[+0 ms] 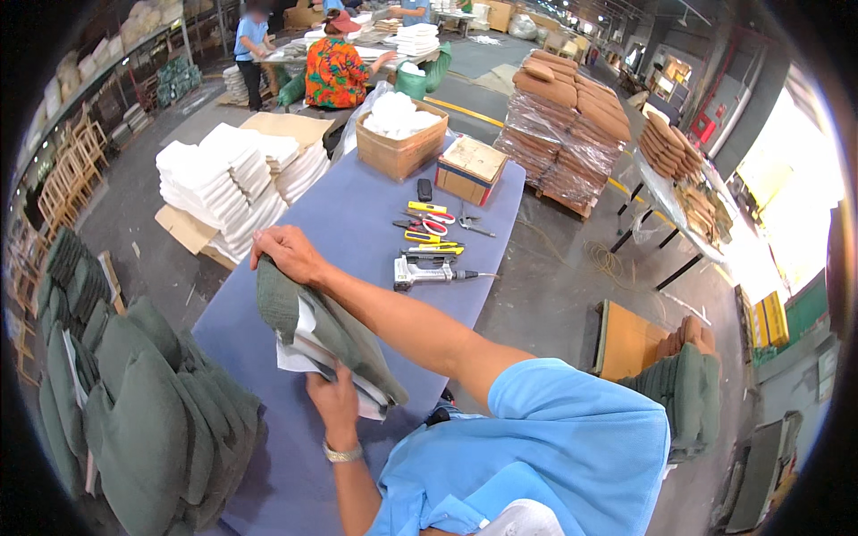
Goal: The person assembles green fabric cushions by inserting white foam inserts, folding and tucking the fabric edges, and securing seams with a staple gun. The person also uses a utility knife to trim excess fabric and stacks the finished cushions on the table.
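A dark green cushion cover (353, 344) with white fabric or padding (308, 335) showing at its open side is held tilted above the blue-topped table. My right hand (288, 253) reaches across and closes over its far upper end. My left hand (335, 399), with a watch or bracelet at the wrist, grips the near lower side by the white layer; its fingertips are partly hidden. Right of the cover lie a grey power driver (433, 272), yellow cutters (423, 237), red-handled scissors (433, 227) and pliers (476, 223).
Dark green cushions (152, 420) are piled left of the table (259, 464). At its far end stand a carton of white stuffing (398, 152) and a smaller box (471, 170). White pads (219, 192) are stacked beyond; wrapped brown cushions (563, 125) stand right. Co-workers (340, 67) are behind.
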Available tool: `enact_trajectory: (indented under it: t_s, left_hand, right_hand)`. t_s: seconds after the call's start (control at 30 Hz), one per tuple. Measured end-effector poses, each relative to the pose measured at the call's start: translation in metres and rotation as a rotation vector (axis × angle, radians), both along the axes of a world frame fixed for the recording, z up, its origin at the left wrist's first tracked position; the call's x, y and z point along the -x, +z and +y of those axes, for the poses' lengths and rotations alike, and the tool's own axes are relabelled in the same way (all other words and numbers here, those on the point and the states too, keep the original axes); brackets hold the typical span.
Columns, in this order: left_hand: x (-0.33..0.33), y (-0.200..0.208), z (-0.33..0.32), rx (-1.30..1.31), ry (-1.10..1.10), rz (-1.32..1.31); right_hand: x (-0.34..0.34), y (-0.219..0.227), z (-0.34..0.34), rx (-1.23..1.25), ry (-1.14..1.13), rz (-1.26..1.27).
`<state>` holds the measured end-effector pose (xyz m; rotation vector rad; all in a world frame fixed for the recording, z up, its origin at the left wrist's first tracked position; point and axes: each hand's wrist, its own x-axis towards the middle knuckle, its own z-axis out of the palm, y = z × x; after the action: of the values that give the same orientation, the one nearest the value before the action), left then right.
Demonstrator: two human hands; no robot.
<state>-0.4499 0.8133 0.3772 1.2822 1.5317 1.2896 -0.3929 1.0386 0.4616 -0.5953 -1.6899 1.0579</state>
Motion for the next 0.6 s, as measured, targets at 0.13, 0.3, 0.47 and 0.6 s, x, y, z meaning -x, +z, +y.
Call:
enact_trajectory:
  t_s: [0.13, 0.3, 0.47, 0.6]
  left_hand:
    - [-0.027, -0.098, -0.035, -0.160, -0.022, 0.054]
    - [-0.035, -0.059, -0.028, -0.101, 0.028, -0.065]
    - [-0.060, -0.094, -0.024, -0.079, 0.134, -0.064]
    - [-0.082, -0.061, -0.002, 0.006, 0.130, -0.004]
  right_hand:
    - [-0.034, 0.002, -0.010, -0.096, -0.059, 0.035]
    - [-0.047, 0.002, -0.018, -0.151, -0.065, 0.042]
    - [-0.065, -0.002, 0.007, -0.156, -0.028, 0.116]
    - [-0.095, -0.019, 0.049, -0.089, -0.057, 0.232]
